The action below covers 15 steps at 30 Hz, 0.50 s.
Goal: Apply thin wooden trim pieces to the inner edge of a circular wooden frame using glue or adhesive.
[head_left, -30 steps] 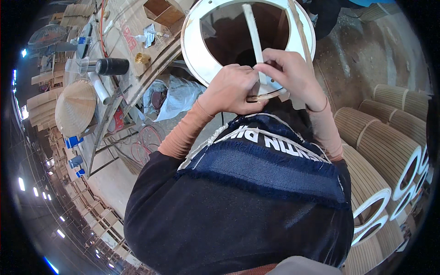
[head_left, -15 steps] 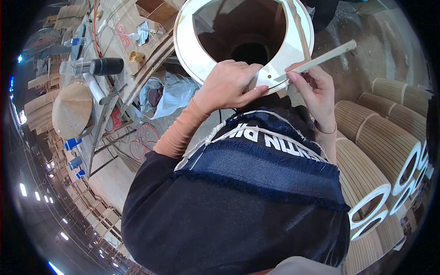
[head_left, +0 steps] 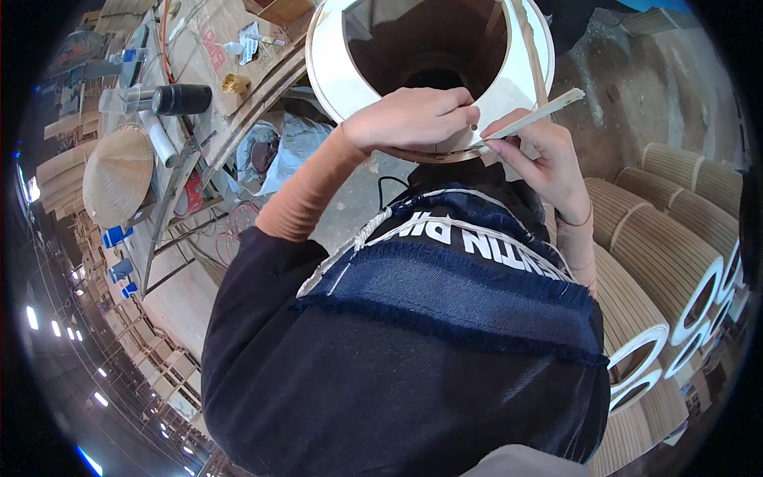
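A hollow wooden drum-like cylinder with a white ring-shaped top (head_left: pixel 338 60) stands in front of me, its round opening dark inside. My right hand (head_left: pixel 544 155) pinches a thin pale wooden strip (head_left: pixel 548 110) between thumb and fingers. The strip slants up to the right, its lower end meeting the near rim. My left hand (head_left: pixel 417 119) bends over the near part of the ring, fingers curled together close to that lower end. Its thumb and anything in its grasp are hidden. A brown wooden strip (head_left: pixel 528 40) lies across the ring's right side.
Left of me is a wooden workbench (head_left: pixel 270 75) with a black cylindrical tool (head_left: pixel 181 99) and a yellowish lump (head_left: pixel 235 83). A conical straw hat (head_left: pixel 119 175) hangs beside it. Slatted cylinders (head_left: pixel 660 230) with white end rings lie stacked at the right. A plastic bag (head_left: pixel 298 151) sits under the bench.
My left hand has slid right along the rim, and its thumb no longer shows. My right hand and the pale strip have shifted slightly left and down. The view has moved a little.
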Each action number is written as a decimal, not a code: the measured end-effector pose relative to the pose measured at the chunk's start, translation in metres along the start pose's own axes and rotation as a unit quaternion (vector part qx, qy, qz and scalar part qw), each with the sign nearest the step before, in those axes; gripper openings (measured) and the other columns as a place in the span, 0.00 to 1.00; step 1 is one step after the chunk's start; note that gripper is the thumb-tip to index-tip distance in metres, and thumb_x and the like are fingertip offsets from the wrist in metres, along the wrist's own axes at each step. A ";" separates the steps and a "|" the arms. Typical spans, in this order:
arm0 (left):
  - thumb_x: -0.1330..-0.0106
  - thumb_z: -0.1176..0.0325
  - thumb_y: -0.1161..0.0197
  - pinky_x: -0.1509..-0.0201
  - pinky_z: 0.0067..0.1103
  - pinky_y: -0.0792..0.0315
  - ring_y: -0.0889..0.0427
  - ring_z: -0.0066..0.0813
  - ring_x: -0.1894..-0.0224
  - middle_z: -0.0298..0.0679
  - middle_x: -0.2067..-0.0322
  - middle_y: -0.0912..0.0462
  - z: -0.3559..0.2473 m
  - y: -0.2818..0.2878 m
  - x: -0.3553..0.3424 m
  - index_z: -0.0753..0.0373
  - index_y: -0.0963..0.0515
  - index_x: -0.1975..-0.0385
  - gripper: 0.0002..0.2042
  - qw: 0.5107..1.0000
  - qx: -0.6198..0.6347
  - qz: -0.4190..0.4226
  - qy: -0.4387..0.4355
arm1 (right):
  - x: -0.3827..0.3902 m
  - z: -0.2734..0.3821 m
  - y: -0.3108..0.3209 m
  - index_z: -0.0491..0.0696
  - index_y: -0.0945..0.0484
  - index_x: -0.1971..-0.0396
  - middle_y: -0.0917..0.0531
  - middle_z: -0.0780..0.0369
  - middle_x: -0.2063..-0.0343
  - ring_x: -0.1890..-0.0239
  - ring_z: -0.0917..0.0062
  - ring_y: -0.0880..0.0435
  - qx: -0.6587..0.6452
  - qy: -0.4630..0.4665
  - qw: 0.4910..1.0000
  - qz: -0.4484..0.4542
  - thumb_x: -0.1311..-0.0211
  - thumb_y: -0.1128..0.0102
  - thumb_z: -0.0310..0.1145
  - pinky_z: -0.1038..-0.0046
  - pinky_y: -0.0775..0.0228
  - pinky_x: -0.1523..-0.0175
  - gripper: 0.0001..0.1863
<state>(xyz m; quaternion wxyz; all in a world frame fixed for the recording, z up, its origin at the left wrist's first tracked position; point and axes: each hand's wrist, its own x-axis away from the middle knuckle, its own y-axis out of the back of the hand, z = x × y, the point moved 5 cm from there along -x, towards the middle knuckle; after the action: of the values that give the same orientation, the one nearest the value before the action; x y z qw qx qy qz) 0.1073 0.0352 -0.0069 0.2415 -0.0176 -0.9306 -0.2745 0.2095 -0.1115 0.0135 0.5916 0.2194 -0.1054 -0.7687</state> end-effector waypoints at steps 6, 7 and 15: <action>0.24 0.47 0.61 0.50 0.36 0.26 0.16 0.52 0.59 0.54 0.62 0.16 0.006 -0.008 -0.014 0.71 0.24 0.53 0.29 0.997 -0.034 0.066 -0.017 | 0.003 0.002 0.000 0.47 0.16 0.56 0.15 0.59 0.64 0.67 0.70 0.17 0.011 0.005 1.000 -0.005 0.41 0.33 0.27 0.72 0.26 0.61 0.13; 0.23 0.47 0.62 0.50 0.36 0.26 0.16 0.52 0.59 0.54 0.62 0.16 0.006 -0.008 -0.015 0.72 0.24 0.54 0.30 0.998 -0.023 0.059 -0.031 | 0.003 0.002 0.000 0.47 0.16 0.55 0.15 0.59 0.63 0.66 0.69 0.17 0.016 0.009 1.000 -0.001 0.41 0.32 0.28 0.71 0.25 0.60 0.13; 0.22 0.47 0.62 0.52 0.35 0.26 0.16 0.51 0.62 0.53 0.65 0.16 0.000 -0.006 -0.012 0.71 0.24 0.54 0.29 0.996 -0.043 0.073 -0.022 | -0.006 0.005 0.002 0.48 0.16 0.56 0.16 0.59 0.66 0.67 0.69 0.16 0.028 0.037 0.998 0.031 0.41 0.32 0.28 0.71 0.24 0.62 0.12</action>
<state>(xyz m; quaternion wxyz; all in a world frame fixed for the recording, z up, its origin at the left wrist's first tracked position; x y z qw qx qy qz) 0.1173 0.0311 -0.0158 0.2397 -0.1017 -0.9191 -0.2957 0.2102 -0.1066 0.0204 0.6121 0.2611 -0.1113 -0.7381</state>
